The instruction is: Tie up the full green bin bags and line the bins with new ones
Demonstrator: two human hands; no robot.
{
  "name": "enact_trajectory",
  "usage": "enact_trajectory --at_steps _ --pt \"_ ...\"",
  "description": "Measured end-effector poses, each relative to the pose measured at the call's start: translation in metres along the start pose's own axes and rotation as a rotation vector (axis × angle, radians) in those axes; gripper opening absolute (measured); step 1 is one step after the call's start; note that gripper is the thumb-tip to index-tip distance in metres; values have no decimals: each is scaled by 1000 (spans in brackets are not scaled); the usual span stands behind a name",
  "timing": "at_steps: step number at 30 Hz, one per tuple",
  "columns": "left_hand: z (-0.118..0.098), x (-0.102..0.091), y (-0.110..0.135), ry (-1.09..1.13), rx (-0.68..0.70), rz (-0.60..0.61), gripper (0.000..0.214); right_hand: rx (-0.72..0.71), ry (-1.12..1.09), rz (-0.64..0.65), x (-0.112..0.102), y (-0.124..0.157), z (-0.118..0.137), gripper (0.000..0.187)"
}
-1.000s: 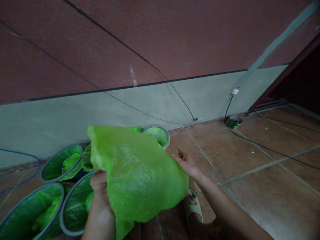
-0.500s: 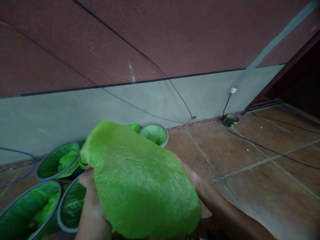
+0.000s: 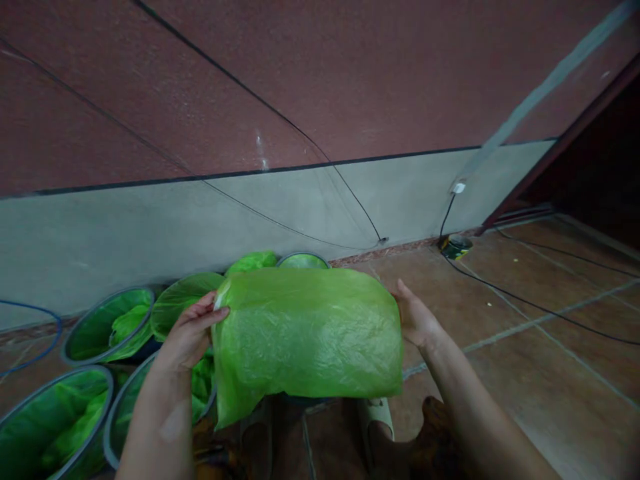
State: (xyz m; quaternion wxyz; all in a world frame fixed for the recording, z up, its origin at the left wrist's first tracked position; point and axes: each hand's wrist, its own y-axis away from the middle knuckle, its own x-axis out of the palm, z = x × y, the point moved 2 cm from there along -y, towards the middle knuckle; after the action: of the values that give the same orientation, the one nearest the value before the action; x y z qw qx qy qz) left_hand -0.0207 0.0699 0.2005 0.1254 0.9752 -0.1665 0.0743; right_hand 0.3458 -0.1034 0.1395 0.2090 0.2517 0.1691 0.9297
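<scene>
A green plastic bag (image 3: 310, 340) is spread out in front of me at about knee height, its surface wrinkled and shiny. My left hand (image 3: 190, 333) pinches its left edge between thumb and fingers. At the bag's right end is my right hand (image 3: 416, 319), thumb upward; its other fingers go behind the plastic, gripping that side. What lies inside or behind the bag is mostly hidden. To the left stand several bins lined with green bags, among them a near bin (image 3: 107, 427) and a farther bin (image 3: 67, 350).
Another lined bin (image 3: 305, 259) stands by the wall behind the bag. Right of it, a dark can (image 3: 456, 247) sits on the tiled floor beside a black cable (image 3: 540, 303). A blue hose (image 3: 57, 333) lies at far left. My sandals (image 3: 377, 417) show below.
The bag has swung from a tilted, bulging shape to a level, wide one. Its left end came down, uncovering my left hand's fingers and another lined bin; my right hand shows more fully.
</scene>
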Motion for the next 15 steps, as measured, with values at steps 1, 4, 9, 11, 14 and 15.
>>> enact_trajectory --at_steps 1,4,9,11,14,15 --pt "1 2 0 -9 -5 14 39 13 -1 8 3 1 -2 42" --pt "3 4 -3 -4 -12 9 43 -75 -29 -181 1 0 -7 32" --pt "7 -1 -10 32 -20 -131 61 -195 -36 -284 -12 -5 -5 59" --pt "9 -2 -11 36 -21 -161 69 -227 -28 -302 -17 -6 -3 51" --pt "10 -1 -12 35 7 -151 67 -294 -20 -324 -20 -6 1 40" --pt "10 0 -12 30 25 -147 62 -305 -11 -315 -20 -6 2 38"
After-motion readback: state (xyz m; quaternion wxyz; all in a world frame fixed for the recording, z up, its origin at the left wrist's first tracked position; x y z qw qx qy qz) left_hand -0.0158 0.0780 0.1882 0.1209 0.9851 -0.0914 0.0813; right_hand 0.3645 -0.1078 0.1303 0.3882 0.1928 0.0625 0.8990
